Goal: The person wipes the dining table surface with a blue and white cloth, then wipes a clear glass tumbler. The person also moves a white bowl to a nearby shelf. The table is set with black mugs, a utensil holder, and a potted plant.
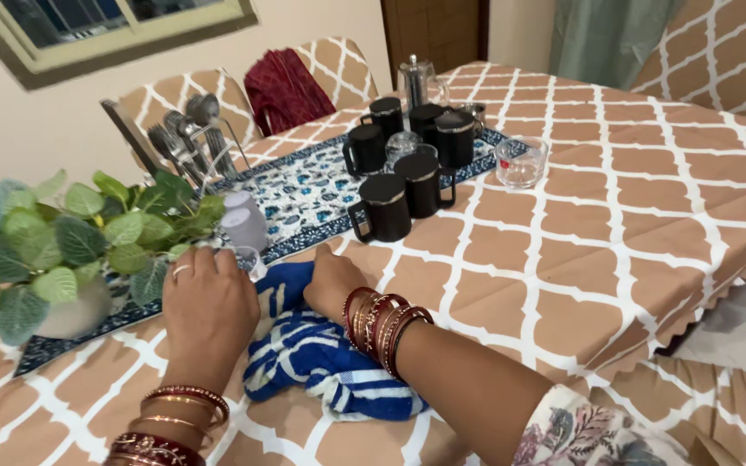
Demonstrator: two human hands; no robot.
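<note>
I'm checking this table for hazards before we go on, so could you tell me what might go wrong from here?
1. The right hand presses the blue-and-white cloth close to the nearest black mug; a forward sweep could knock it over.
2. The left hand lies beside a small clear glass and a pale cup; either might tip.
3. Pulling the cloth could drag the patterned runner and disturb the mugs on it.

Six black mugs (383, 207), one glass bowl (521, 160), one blue cloth (325, 362).
</note>
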